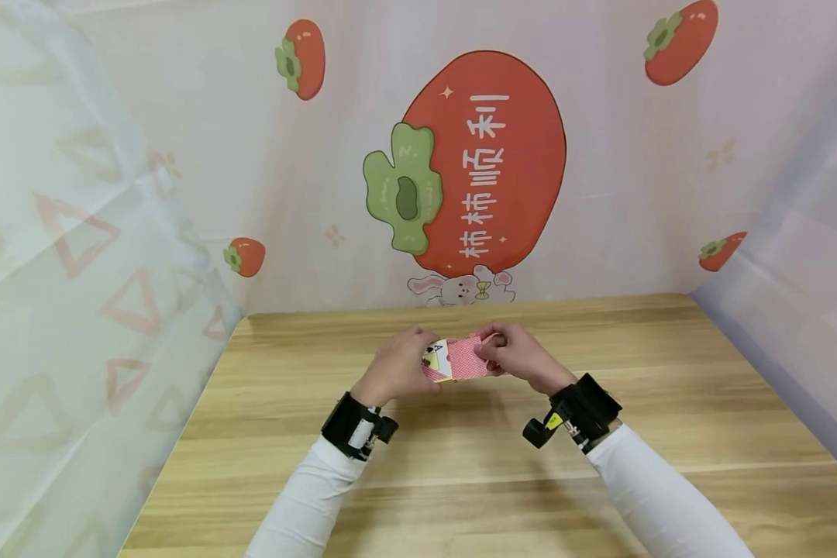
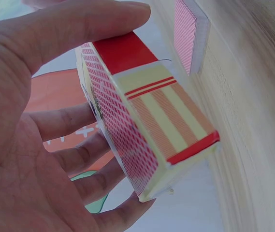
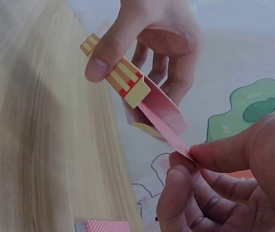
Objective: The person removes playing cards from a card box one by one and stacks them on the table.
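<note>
My left hand (image 1: 396, 366) grips a playing-card box (image 1: 435, 359), its thumb on one narrow striped side and its fingers round the other. In the left wrist view the box (image 2: 144, 111) shows a red-patterned face and cream and orange stripes. The end of the box facing my right hand gapes in the right wrist view. From it a pink-patterned playing card (image 3: 164, 128) sticks out at a slant, and my right hand (image 1: 523, 358) pinches its outer end between thumb and fingers. How far the card reaches inside is hidden by the box.
A stack of red-backed cards (image 2: 189, 36) lies on the wooden table (image 1: 474, 465) beyond the box; its corner also shows low in the right wrist view. Behind the table hangs a cloth (image 1: 621, 201) printed with persimmons, and more cloth borders both sides.
</note>
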Action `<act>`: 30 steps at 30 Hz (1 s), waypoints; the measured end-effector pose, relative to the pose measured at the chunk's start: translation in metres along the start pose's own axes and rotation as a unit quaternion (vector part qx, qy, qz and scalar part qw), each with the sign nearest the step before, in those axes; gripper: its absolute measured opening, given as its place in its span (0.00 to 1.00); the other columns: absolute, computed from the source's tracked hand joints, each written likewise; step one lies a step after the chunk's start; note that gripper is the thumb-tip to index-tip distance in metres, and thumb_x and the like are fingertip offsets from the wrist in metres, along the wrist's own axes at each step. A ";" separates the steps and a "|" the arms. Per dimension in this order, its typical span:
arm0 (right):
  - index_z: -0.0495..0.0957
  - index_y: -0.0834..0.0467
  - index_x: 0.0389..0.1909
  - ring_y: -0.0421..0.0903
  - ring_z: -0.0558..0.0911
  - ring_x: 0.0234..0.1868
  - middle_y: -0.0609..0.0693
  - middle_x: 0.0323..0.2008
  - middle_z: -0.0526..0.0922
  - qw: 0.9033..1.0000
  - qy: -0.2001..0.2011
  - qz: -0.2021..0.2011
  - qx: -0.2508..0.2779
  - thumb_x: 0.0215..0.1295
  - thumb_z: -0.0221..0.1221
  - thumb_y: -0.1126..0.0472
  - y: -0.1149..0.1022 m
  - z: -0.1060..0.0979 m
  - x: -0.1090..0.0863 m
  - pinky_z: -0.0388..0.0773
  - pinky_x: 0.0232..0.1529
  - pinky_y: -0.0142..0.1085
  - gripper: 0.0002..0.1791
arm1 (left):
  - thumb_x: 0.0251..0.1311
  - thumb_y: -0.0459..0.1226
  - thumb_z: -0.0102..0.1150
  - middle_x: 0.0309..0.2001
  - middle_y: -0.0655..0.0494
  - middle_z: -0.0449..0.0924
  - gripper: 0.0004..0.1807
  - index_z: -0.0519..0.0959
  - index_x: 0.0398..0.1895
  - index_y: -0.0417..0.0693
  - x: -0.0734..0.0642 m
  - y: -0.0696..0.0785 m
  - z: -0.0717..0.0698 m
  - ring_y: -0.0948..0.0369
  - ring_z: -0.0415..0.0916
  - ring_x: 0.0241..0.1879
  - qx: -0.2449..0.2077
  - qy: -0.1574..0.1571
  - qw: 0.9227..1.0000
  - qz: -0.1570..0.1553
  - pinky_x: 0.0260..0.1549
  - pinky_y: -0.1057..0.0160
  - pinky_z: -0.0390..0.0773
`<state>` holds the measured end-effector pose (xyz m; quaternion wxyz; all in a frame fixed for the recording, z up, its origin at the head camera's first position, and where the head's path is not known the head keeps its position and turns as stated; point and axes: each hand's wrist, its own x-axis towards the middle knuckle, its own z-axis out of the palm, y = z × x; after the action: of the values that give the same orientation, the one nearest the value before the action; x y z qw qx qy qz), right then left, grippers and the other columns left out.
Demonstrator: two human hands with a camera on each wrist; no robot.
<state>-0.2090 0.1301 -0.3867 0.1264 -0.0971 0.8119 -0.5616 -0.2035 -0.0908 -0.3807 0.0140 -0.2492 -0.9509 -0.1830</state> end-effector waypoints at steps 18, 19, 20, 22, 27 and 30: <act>0.72 0.61 0.50 0.49 0.77 0.34 0.52 0.36 0.78 0.990 0.033 -0.048 -0.125 0.57 0.60 0.54 0.003 -0.014 -0.010 0.75 0.32 0.38 0.22 | 0.29 0.48 0.75 0.42 0.58 0.71 0.40 0.74 0.52 0.47 -0.002 0.003 -0.004 0.62 0.67 0.39 0.018 -0.006 1.000 0.015 0.36 0.63 0.69; 0.72 0.61 0.50 0.49 0.77 0.36 0.52 0.37 0.77 0.985 0.038 -0.066 -0.152 0.56 0.61 0.53 0.001 -0.015 -0.010 0.75 0.33 0.37 0.23 | 0.29 0.49 0.75 0.42 0.58 0.71 0.40 0.74 0.52 0.47 -0.003 0.003 -0.004 0.62 0.67 0.39 0.019 -0.007 1.000 0.016 0.35 0.63 0.69; 0.72 0.60 0.49 0.48 0.76 0.37 0.51 0.37 0.77 0.978 0.043 -0.087 -0.183 0.55 0.62 0.53 -0.001 -0.016 -0.010 0.74 0.35 0.37 0.23 | 0.29 0.49 0.75 0.42 0.58 0.71 0.40 0.74 0.52 0.47 -0.003 0.003 -0.004 0.62 0.67 0.38 0.018 -0.008 1.000 0.017 0.35 0.63 0.69; 0.74 0.58 0.48 0.47 0.75 0.41 0.49 0.40 0.77 0.960 0.042 -0.130 -0.245 0.53 0.64 0.52 -0.006 -0.016 -0.012 0.73 0.38 0.37 0.23 | 0.29 0.49 0.75 0.42 0.58 0.71 0.40 0.74 0.52 0.46 -0.003 0.003 -0.003 0.62 0.67 0.38 0.020 -0.008 1.000 0.020 0.35 0.63 0.69; 0.77 0.51 0.45 0.44 0.72 0.45 0.44 0.44 0.76 0.897 0.005 -0.222 -0.381 0.42 0.70 0.47 -0.016 -0.012 -0.013 0.70 0.45 0.38 0.26 | 0.29 0.49 0.74 0.40 0.59 0.70 0.38 0.75 0.50 0.47 -0.002 0.002 -0.003 0.63 0.67 0.37 0.020 -0.007 1.000 0.021 0.33 0.63 0.69; 0.77 0.49 0.43 0.42 0.71 0.47 0.43 0.45 0.75 0.870 -0.020 -0.247 -0.426 0.39 0.70 0.45 -0.019 -0.009 -0.012 0.69 0.47 0.38 0.27 | 0.30 0.49 0.74 0.40 0.59 0.70 0.37 0.75 0.50 0.48 -0.001 0.002 -0.002 0.63 0.67 0.36 0.021 -0.012 0.999 0.025 0.32 0.64 0.68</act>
<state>-0.2004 0.1352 -0.3642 -0.0536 -0.3504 0.9191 -0.1720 -0.2019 -0.0901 -0.3783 0.0122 -0.2749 -0.9480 -0.1597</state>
